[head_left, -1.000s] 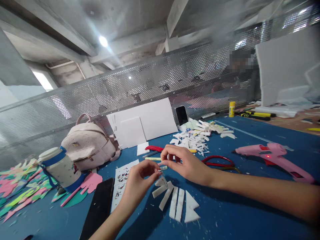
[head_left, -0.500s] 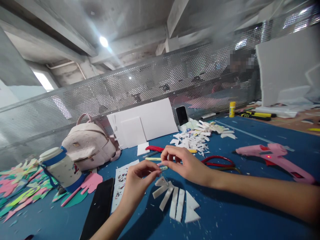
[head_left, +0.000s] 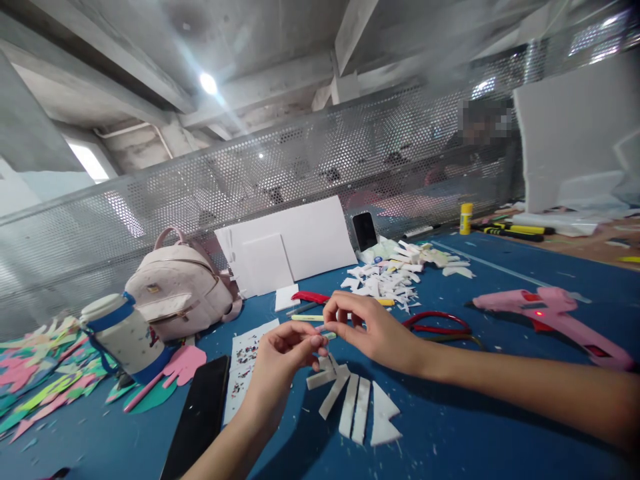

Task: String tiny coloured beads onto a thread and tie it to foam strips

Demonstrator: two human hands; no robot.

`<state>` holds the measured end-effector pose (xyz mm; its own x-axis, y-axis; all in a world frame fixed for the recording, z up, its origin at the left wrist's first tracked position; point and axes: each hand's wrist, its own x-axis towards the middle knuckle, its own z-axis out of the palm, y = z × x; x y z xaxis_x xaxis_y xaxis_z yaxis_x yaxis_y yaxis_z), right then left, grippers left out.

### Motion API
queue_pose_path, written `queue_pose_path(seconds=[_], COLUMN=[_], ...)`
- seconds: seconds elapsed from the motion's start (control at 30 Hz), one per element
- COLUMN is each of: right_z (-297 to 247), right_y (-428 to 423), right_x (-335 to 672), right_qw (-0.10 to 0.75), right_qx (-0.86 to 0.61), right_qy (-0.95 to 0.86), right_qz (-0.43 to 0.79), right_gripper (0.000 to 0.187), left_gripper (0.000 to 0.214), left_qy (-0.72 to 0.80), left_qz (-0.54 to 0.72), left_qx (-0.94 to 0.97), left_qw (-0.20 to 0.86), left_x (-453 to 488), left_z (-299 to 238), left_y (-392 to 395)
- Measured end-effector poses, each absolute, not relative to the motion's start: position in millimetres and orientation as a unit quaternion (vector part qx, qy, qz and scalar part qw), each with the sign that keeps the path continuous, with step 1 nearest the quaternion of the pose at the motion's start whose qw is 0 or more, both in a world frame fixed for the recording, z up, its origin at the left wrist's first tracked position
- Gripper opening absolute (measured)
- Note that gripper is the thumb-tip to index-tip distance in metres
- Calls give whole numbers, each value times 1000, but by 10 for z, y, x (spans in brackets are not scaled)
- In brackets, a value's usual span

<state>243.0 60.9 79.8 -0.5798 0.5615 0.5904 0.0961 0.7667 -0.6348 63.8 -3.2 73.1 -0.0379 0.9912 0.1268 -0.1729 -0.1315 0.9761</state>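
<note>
Just above the blue table, my left hand (head_left: 284,360) and my right hand (head_left: 366,328) meet fingertip to fingertip. Between the right thumb and forefinger sits a small pale pink piece (head_left: 321,328), its kind too small to tell. My left thumb and forefinger are pinched at its near end; whatever they grip is mostly hidden. Below them white foam strips (head_left: 347,405) lie fanned out, beside a notched white foam piece (head_left: 384,415). Behind the fingers are a pale yellow stick (head_left: 306,318) and a red-handled cutter (head_left: 311,297).
To the right lie a pink glue gun (head_left: 555,313), its red light lit, and red-handled scissors (head_left: 440,323). Foam scraps (head_left: 390,280) are heaped behind. On the left are a black phone (head_left: 197,417), a bottle (head_left: 125,337), a backpack (head_left: 183,290) and coloured foam scraps (head_left: 43,380).
My left fingers have shifted their grip slightly, with the lower fingers now curled into view below the thumb. My right hand stays almost where it was.
</note>
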Motion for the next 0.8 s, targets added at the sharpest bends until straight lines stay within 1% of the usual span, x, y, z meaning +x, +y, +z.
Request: queue_pose_path(seconds=[0.17,0.47,0.6,0.8], right_z=[823,788,795,810], right_y=[576,576,578,598], right_x=[2446,2468,2464,2444], right_qw=[399,378,378,400], right_qx=[-181,-167,-174,-203], right_qy=[-863,-892,-887,-855], right_qz=[252,185,198,259], right_gripper=[9,5,6,5], left_gripper=[26,24,22,20], left_qy=[442,472,474,469], left_qz=[586,579,590,610], left_qx=[455,460,465,479], left_qw=[503,480,461,422], left_x=[643,680,671,613], left_z=[757,731,713,712], left_y=[-38,-47,-30,-5])
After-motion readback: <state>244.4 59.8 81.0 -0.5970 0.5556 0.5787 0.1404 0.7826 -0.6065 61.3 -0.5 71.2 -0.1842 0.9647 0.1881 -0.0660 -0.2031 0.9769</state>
